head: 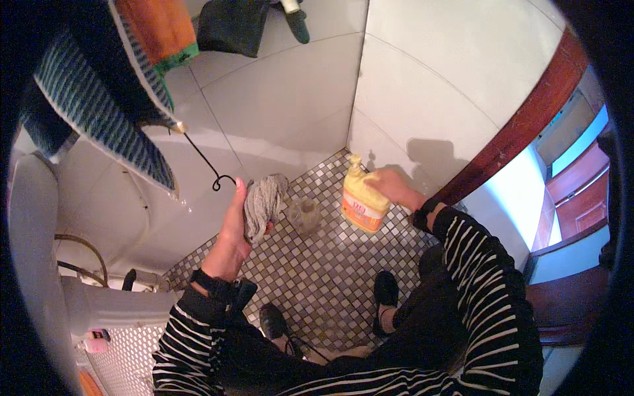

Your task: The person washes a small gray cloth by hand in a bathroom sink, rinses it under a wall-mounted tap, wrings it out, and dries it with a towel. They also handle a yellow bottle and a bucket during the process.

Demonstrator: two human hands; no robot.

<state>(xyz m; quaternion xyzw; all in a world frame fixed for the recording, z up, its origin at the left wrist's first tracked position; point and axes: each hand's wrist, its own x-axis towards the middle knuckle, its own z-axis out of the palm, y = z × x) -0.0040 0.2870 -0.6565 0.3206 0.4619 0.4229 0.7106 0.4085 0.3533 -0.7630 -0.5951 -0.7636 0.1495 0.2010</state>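
Observation:
My left hand [229, 240] holds a bunched grey cloth [265, 205] with the thumb pointing up. The cloth looks ribbed or stringy, and most of the fingers are hidden behind it. On the other side, my right hand [394, 187] grips the upper side of a yellow plastic bottle [365, 200]. A narrow yellow top rises from the bottle, and its orange and white label bears writing. I cannot tell whether the bottle's base touches the floor. Between the two hands a small see-through container [303, 215] sits on the mosaic tile floor [317, 277].
Striped fabric [101, 106] and an orange cloth [156, 29] hang at upper left, near a black wire hook [200, 156]. A white washbasin or toilet [116, 304] and hoses [81, 240] stand left. A reddish-brown door frame [515, 123] borders the right wall. A pink bottle [95, 345] lies lower left.

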